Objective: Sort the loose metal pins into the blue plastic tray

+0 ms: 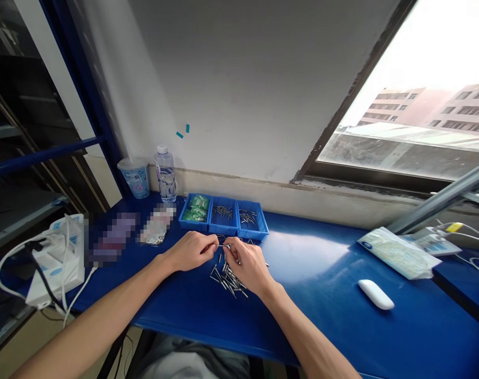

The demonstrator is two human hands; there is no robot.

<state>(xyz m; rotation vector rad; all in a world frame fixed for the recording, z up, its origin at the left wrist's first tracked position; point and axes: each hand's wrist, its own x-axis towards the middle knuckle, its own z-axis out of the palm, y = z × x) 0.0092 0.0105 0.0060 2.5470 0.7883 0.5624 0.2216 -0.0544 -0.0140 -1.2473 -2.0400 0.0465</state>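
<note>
My left hand [192, 251] and my right hand [249, 263] meet above the blue table, both closed in a pinch. Between their fingertips stretches a thin metal pin [222, 246], its left end in my left fingers and its other end in my right. A loose pile of slim metal pins [228, 281] lies just below, partly under my right hand. Behind the hands stand three joined blue bins. Small green packets fill the left bin [192, 225], while the middle bin [222, 230] and the right bin [253, 233] hold more metal pieces.
A water bottle [166, 176] and a lidded blue cup [135, 179] stand at the back left. White power strips [60, 263] with cables lie at the left edge. To the right are a white oval case [376, 294] and a flat plastic packet [399, 253]. A wall and window rise behind.
</note>
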